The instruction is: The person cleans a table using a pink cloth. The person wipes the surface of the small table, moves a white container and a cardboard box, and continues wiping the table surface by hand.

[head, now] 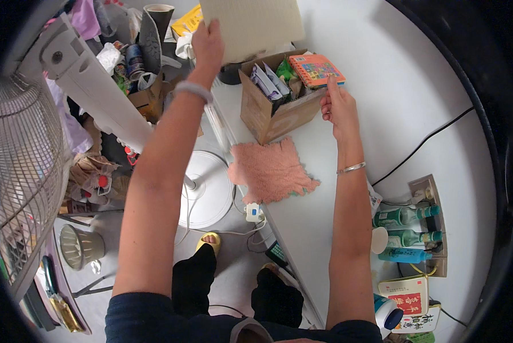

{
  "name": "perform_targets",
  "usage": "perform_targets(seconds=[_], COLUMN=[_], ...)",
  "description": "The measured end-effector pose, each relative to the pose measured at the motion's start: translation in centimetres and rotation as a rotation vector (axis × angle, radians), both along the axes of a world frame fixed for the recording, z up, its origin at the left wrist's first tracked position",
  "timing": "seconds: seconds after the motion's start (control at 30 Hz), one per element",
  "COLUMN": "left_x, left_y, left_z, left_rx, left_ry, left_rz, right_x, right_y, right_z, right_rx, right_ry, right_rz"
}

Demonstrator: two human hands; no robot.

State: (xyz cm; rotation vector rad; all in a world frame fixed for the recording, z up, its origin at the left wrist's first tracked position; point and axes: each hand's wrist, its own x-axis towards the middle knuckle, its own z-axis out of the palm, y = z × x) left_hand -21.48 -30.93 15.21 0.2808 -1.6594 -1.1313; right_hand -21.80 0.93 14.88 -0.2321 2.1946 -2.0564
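My left hand (pixel 208 47) grips the left edge of a flat cream-coloured panel (pixel 256 28), raised at the top of the view. The panel's upper part runs out of the picture. A spiral-bound booklet (pixel 315 69) with an orange, picture-covered front lies slanted over the right side of an open cardboard box (pixel 278 122). My right hand (pixel 339 107) pinches the booklet's near right corner, thumb on top and fingers curled below. Purple-and-white packets (pixel 267 83) and a green bag (pixel 285 70) stand inside the box. A ragged pink cloth (pixel 273 171) lies in front of it.
Green glass bottles (pixel 404 216), a blue bottle (pixel 404 255) and a paper cup (pixel 379 240) line the white table's (pixel 308 240) right side. A black cable (pixel 423 143) crosses there. At left are a wire fan cage (pixel 25 158), a white round base (pixel 209 188) and a bin (pixel 81 247).
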Motion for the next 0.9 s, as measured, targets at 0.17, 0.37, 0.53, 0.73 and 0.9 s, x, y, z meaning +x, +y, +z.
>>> perform_targets(seconds=[0.17, 0.37, 0.53, 0.73, 0.9], left_x=[-6.4, -0.9, 7.3, 7.4, 7.2], left_y=[-8.9, -1.6, 6.5, 9.3, 10.3], left_z=[1.2, -5.6, -8.3, -10.1, -9.6], left_rx=[0.258, -0.208, 0.235, -0.146, 0.161], left_ry=[-0.19, -0.387, -0.065, -0.071, -0.014], left_rz=[0.03, 0.383, -0.486, -0.566, -0.661], right_x=[0.9, 1.4, 2.5, 4.2, 5.2], right_y=[-0.8, -0.2, 0.0, -0.2, -0.4], right_z=[-1.0, -2.2, -3.5, -4.7, -5.6], right_rx=[-0.007, 0.097, 0.093, 0.082, 0.065], right_ry=[-0.029, -0.066, -0.03, -0.045, 0.046], right_rz=[0.053, 0.089, 0.121, 0.152, 0.005])
